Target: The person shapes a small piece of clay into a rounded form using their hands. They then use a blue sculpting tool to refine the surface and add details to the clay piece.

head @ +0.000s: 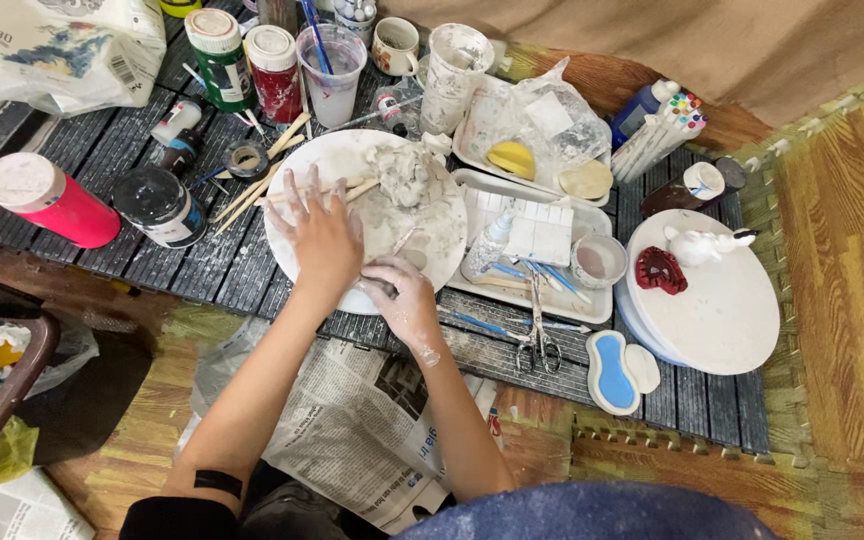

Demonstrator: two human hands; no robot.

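Observation:
My left hand (320, 232) lies flat with spread fingers on a round white board (432, 240) smeared with grey clay. A lump of grey-white clay (404, 173) sits at the board's far side, beyond my fingertips. My right hand (399, 296), coated in clay, rests curled at the board's near edge; its fingers seem pinched on a small bit of clay, hard to tell. Wooden sticks (264, 178) lie across the board's left rim.
Paint bottles (222, 58) and a cup of brushes (332, 62) stand at the back. White trays (537, 225) hold tools, a sponge and tiles. Scissors (537, 335) lie near. A round board (717, 300) with small figures sits right. Newspaper (362, 420) covers my lap.

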